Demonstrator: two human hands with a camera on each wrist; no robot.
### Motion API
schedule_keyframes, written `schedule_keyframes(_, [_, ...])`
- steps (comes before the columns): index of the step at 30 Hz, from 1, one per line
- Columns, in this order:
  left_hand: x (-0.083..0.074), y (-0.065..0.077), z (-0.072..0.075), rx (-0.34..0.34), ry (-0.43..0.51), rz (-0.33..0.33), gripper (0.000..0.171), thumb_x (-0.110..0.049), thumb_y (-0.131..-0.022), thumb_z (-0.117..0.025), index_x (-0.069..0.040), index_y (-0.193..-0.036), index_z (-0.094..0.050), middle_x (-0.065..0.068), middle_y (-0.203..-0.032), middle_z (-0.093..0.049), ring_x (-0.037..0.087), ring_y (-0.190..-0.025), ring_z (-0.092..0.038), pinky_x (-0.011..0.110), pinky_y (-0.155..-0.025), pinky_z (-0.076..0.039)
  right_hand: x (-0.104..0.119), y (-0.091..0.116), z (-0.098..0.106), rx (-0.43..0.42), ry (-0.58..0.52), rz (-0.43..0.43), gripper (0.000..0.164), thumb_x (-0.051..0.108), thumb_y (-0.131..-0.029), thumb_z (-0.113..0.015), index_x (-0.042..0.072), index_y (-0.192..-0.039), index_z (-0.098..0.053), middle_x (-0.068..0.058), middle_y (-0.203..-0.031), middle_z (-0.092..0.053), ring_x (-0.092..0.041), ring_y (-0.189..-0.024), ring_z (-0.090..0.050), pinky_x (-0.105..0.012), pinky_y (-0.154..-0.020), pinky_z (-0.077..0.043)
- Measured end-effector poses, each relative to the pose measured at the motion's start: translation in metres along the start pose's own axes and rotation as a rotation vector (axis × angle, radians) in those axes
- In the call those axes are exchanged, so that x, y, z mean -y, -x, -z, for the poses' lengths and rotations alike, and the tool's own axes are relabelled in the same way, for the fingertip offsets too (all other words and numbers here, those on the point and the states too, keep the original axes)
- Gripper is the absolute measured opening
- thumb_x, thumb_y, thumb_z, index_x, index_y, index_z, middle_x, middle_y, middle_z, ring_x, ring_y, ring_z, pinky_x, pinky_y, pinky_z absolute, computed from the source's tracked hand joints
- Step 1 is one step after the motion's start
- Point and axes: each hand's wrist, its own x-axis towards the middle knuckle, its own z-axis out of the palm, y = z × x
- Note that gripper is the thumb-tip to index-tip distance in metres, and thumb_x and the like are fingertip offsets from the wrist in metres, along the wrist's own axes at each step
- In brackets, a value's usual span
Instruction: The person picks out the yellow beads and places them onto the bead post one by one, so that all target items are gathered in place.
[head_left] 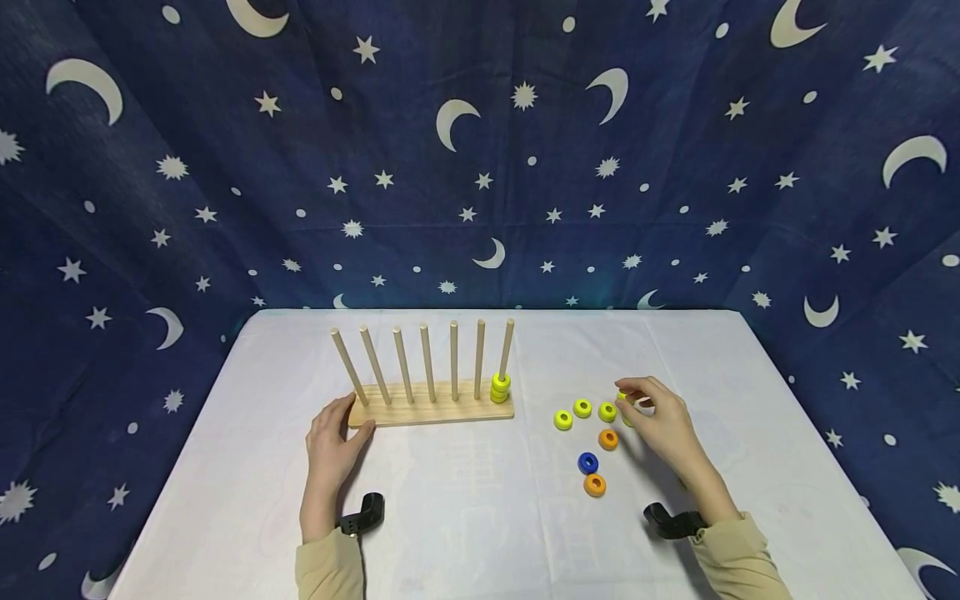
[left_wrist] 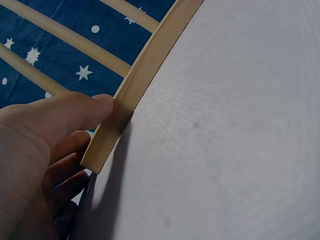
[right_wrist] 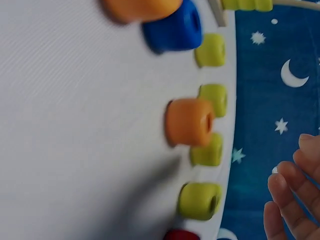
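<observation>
My left hand (head_left: 330, 442) holds the left end of a wooden peg rack (head_left: 431, 412), thumb on the front edge and fingers behind; the left wrist view shows the thumb (left_wrist: 100, 106) against the wood. Yellow beads (head_left: 500, 388) are stacked on the rack's rightmost peg. My right hand (head_left: 663, 421) pinches a yellow bead (head_left: 622, 396) between thumb and forefinger, partly covered by the fingertips. Just below it, another yellow bead (right_wrist: 200, 201) sits on the table. In the right wrist view, only some fingers (right_wrist: 295, 200) show and the pinched bead is out of sight.
More yellow beads (head_left: 582, 408), two orange beads (head_left: 608, 439) and a blue bead (head_left: 588, 463) lie right of the rack on the white table (head_left: 465, 517). A red bead (right_wrist: 182, 235) shows at the right wrist view's bottom edge. A starry blue cloth (head_left: 480, 208) hangs behind.
</observation>
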Motion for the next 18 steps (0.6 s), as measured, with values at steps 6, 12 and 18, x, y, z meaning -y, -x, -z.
schedule_keyframes(6, [0.0,0.0,-0.001,0.001,-0.007,0.013,0.062,-0.024,-0.089,-0.067,-0.003,-0.142,-0.043,0.021,-0.146,-0.041,0.04,-0.14,-0.028,0.057,-0.118,-0.012,-0.013,0.004,0.004,0.09,0.056,-0.052,0.027,0.009,-0.085,-0.071,0.006,-0.111,-0.066,-0.009,-0.103,-0.068,-0.024,-0.093,-0.061,-0.044,-0.081,-0.053])
schedule_keyframes(12, [0.001,0.0,-0.002,-0.018,-0.002,0.001,0.062,-0.023,-0.088,-0.068,-0.003,-0.141,-0.044,0.021,-0.145,-0.043,0.04,-0.139,-0.029,0.058,-0.117,-0.013,-0.022,0.003,0.008,0.204,0.13,-0.094,0.03,0.014,-0.085,-0.072,0.005,-0.113,-0.065,-0.014,-0.112,-0.067,-0.032,-0.103,-0.059,-0.051,-0.086,-0.05])
schedule_keyframes(18, [-0.001,0.0,-0.001,0.001,-0.004,0.012,0.062,-0.024,-0.089,-0.067,-0.003,-0.142,-0.043,0.02,-0.146,-0.041,0.039,-0.14,-0.027,0.057,-0.118,-0.011,-0.028,0.003,0.007,0.264,0.171,-0.134,0.033,0.017,-0.085,-0.072,0.005,-0.115,-0.063,-0.016,-0.113,-0.065,-0.034,-0.101,-0.062,-0.051,-0.084,-0.052])
